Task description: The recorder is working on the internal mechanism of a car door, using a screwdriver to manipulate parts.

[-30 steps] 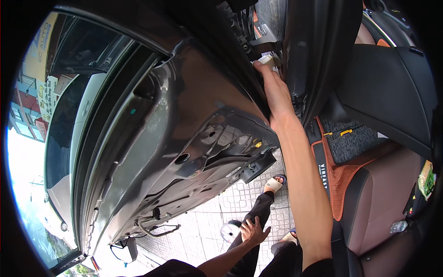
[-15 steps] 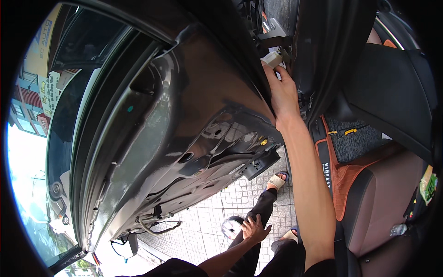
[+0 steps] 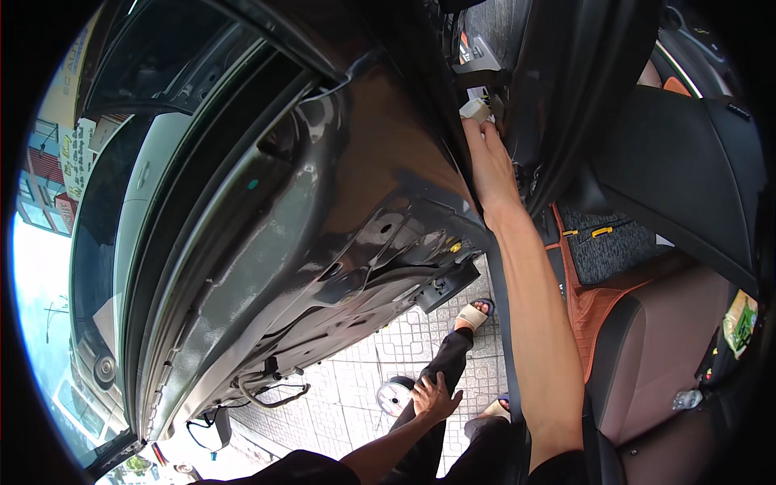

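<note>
Up in the narrow gap by the door hinge, my right hand point(image 3: 490, 166) reaches in with fingers curled against a small off-white block point(image 3: 474, 111), which looks like a connector. Dark plastic and metal parts surround it, partly hidden in shadow. The stripped dark door point(image 3: 347, 162) stands open beside that hand, showing holes, cables and a small yellow piece point(image 3: 455, 246). My left hand point(image 3: 433, 397) rests with spread fingers on my trouser leg point(image 3: 455, 356), holding nothing.
A seat point(image 3: 647, 364), an orange-edged mat point(image 3: 602, 315) and a black dashboard panel point(image 3: 671, 178) lie to the right. Below are tiled paving point(image 3: 339, 384), my sandalled feet point(image 3: 473, 315) and a round white-faced object point(image 3: 394, 396). Another car point(image 3: 153, 170) is outside.
My right fingers have shifted around the pale block, which showed more half a second ago. My left hand stays on my leg. The whole view has shifted slightly.
</note>
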Action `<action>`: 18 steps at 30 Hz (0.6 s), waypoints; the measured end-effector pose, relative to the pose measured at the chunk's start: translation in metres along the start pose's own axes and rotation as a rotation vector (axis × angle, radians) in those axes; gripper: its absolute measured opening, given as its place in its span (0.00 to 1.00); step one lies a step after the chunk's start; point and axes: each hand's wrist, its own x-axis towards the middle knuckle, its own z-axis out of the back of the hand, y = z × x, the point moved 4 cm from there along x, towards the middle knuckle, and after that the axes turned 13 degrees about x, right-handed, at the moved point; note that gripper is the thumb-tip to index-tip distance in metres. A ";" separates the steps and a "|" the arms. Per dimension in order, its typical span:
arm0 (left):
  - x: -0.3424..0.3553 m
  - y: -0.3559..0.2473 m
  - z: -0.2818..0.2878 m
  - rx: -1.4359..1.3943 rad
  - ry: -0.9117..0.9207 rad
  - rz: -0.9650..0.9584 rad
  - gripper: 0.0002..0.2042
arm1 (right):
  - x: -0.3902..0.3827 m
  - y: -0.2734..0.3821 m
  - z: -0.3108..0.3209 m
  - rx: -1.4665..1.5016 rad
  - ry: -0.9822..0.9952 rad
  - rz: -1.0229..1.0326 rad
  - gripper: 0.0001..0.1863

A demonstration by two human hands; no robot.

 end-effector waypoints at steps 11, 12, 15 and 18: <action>-0.001 0.000 0.002 -0.001 0.036 0.025 0.41 | 0.018 -0.025 -0.005 0.201 -0.046 -0.107 0.41; -0.001 0.000 0.000 0.003 0.049 0.020 0.42 | 0.016 -0.024 -0.007 0.247 -0.040 -0.105 0.39; 0.001 0.002 0.000 -0.014 0.045 0.028 0.42 | 0.008 -0.022 -0.008 0.367 -0.001 -0.112 0.34; 0.001 0.001 0.002 -0.026 0.058 0.034 0.42 | 0.007 -0.022 -0.008 0.493 0.025 -0.106 0.20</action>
